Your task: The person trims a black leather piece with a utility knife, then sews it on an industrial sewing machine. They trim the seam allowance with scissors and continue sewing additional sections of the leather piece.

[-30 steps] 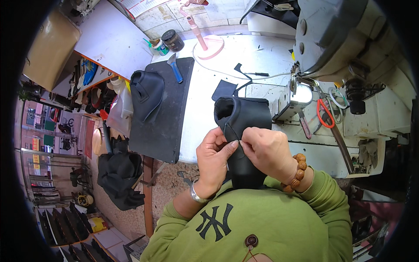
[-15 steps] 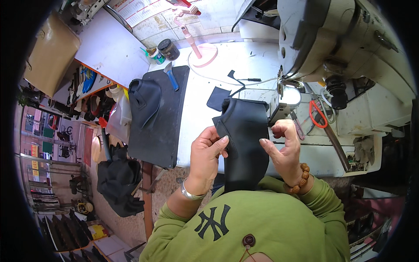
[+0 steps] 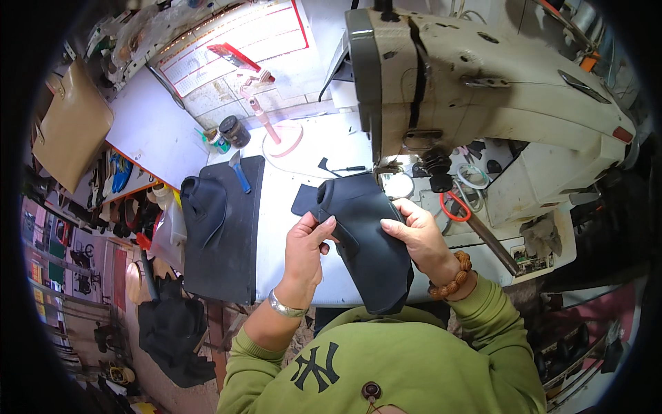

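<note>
Between my two hands is a black leather boot upper (image 3: 372, 241), with a stitched seam on its left side and a rolled edge at its top left. My left hand (image 3: 303, 252) pinches its left edge between thumb and fingers. My right hand (image 3: 417, 238) grips the right edge, thumb on top and fingers partly hidden beneath. The upper's top end lies just in front of the sewing machine (image 3: 441, 90), near its needle area. A small flat black leather piece (image 3: 303, 200) lies on the white table left of the upper.
At left, a black board (image 3: 238, 269) carries another black leather piece (image 3: 205, 207) and a blue-handled knife (image 3: 240, 172). Behind stand a pink lamp (image 3: 265, 124) and a dark jar (image 3: 234, 131). Red-handled scissors (image 3: 455, 207) and a hammer (image 3: 493, 245) lie right of my right hand.
My right hand, apart from the leather before, has closed on its right edge. The upper has turned, its lower end swinging right. The whole view has shifted, showing more of the sewing machine.
</note>
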`<action>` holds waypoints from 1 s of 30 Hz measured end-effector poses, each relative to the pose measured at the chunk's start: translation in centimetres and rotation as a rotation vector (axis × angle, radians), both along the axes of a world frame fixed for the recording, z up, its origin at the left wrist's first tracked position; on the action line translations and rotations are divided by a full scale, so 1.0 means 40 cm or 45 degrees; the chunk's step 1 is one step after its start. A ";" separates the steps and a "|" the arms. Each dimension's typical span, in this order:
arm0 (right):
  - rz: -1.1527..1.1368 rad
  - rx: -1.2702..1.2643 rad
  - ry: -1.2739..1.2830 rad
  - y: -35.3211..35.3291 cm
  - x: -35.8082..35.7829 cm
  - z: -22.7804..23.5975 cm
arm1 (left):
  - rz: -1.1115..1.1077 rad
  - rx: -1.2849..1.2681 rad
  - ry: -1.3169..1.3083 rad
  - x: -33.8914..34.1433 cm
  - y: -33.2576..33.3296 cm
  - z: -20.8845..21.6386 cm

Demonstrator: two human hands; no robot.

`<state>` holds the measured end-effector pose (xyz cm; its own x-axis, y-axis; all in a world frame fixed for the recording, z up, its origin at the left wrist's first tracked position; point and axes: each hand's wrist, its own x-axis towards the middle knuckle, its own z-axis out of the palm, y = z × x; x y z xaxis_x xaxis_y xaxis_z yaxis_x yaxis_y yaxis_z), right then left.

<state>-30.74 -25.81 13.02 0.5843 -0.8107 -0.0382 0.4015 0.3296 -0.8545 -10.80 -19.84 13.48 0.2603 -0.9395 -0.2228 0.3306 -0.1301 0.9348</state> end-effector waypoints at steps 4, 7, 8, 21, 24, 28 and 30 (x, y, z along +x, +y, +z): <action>-0.108 -0.033 0.037 -0.022 -0.007 0.002 | -0.097 -0.053 0.014 0.001 -0.032 0.009; -0.227 -0.143 0.029 -0.024 -0.011 -0.006 | -0.167 -0.092 -0.003 0.002 -0.052 0.013; -0.262 -0.135 0.068 -0.025 -0.013 -0.010 | -0.172 -0.072 -0.040 0.002 -0.059 0.014; -0.667 -0.230 -0.049 -0.048 -0.027 -0.043 | -0.383 -0.060 -0.189 -0.027 -0.231 0.041; -0.760 -0.200 -0.082 -0.025 -0.027 -0.055 | -0.390 0.008 -0.145 -0.046 -0.253 0.058; -0.719 -0.122 -0.120 -0.007 -0.033 -0.072 | -0.336 0.013 -0.183 -0.057 -0.257 0.073; -0.673 -0.062 -0.141 -0.004 -0.037 -0.075 | -0.298 -0.008 -0.114 -0.055 -0.254 0.071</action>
<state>-32.24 -25.96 10.00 0.0948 -0.9945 0.0452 0.5903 0.0196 -0.8070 -13.00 -29.98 16.32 0.0536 -0.9777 -0.2030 0.2080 -0.1879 0.9599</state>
